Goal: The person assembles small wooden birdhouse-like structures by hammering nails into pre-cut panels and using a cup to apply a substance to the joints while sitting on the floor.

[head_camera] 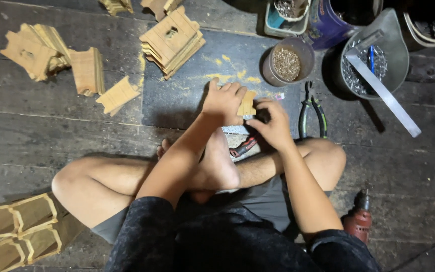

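A dark, worn plank floor (51, 126) serves as the workbench here, with a darker mat (187, 95) laid over it, dusted with yellow sawdust. The person sits cross-legged at its edge, and both hands meet over a small pale wooden piece (248, 104), which stands between them just above the mat. The left hand (223, 102) wraps over the piece's left side, fingers curled down and closed around it; the right hand (274, 123) pinches in at the lower right edge, fingertips narrow and close together, though what they pinch is too small to make out.

To do this step well, my judgement is that the left hand should keep the piece steady and squared, while the right works in small, controlled moves close to the edge, with fingertips kept out of any line of force. The pliers (312, 115) with green handles lie just beside the right hand, and a red-handled tool (243, 146) lies by the foot, both within easy reach. A round tub of small nails (286, 62) sits beyond the hands, near a bucket (378, 55) with a metal bar (383, 90) across it. Stacks of cut wooden blanks (172, 41) lie up the mat, finished box-like frames (18, 229) sit by the left knee, and a drill (359, 219) rests by the right hip
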